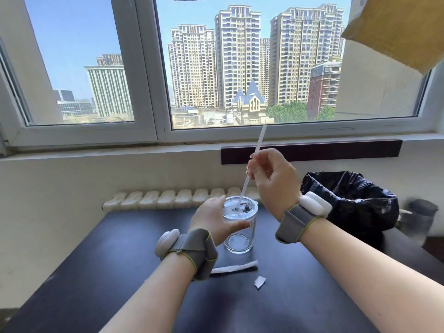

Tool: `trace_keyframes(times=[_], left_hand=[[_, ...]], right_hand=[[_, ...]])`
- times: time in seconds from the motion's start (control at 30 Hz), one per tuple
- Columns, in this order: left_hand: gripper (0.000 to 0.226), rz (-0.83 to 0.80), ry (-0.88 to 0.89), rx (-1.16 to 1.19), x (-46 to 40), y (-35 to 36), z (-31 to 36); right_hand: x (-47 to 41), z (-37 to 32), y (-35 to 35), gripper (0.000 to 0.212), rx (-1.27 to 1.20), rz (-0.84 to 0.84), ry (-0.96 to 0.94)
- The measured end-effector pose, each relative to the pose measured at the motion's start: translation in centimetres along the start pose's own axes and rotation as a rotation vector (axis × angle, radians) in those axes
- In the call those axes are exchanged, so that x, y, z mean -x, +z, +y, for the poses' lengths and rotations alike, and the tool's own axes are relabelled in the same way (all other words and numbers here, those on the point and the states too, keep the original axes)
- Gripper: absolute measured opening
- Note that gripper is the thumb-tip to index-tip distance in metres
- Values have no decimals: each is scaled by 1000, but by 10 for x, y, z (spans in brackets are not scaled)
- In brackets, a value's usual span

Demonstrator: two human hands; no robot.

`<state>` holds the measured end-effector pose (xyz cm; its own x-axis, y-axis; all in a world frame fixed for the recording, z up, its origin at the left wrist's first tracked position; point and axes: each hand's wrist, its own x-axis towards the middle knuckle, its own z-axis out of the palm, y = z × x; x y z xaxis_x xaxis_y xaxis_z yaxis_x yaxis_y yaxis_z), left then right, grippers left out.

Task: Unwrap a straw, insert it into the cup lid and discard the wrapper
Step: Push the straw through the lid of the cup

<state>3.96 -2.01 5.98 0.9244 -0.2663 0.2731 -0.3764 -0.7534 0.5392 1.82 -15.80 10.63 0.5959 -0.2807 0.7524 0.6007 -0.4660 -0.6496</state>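
A clear glass cup with a transparent lid stands on the dark table. My left hand wraps around the cup's upper part from the left. My right hand pinches a white straw near its middle, above the cup. The straw slants up to the right, and its lower tip sits at the hole in the lid. In front of the cup, on the table, lie the long white wrapper and a small torn wrapper piece.
A bin lined with a black bag stands at the table's right, close to my right wrist. A white radiator runs behind the table under the window sill. A blurred dark object sits at the far right.
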Motion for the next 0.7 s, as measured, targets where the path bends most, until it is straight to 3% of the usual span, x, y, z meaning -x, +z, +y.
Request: trace_keyframes(times=[0.23, 0.53, 0.7], left_hand=[[94, 7, -14, 23, 2, 1, 0], [64, 37, -7, 2, -2, 4, -4], [60, 77, -2, -41, -2, 8, -4]], right_hand=[[13, 17, 11, 4, 17, -51, 70], [22, 31, 21, 4, 187, -170, 132], [25, 35, 22, 5, 213, -189, 158]])
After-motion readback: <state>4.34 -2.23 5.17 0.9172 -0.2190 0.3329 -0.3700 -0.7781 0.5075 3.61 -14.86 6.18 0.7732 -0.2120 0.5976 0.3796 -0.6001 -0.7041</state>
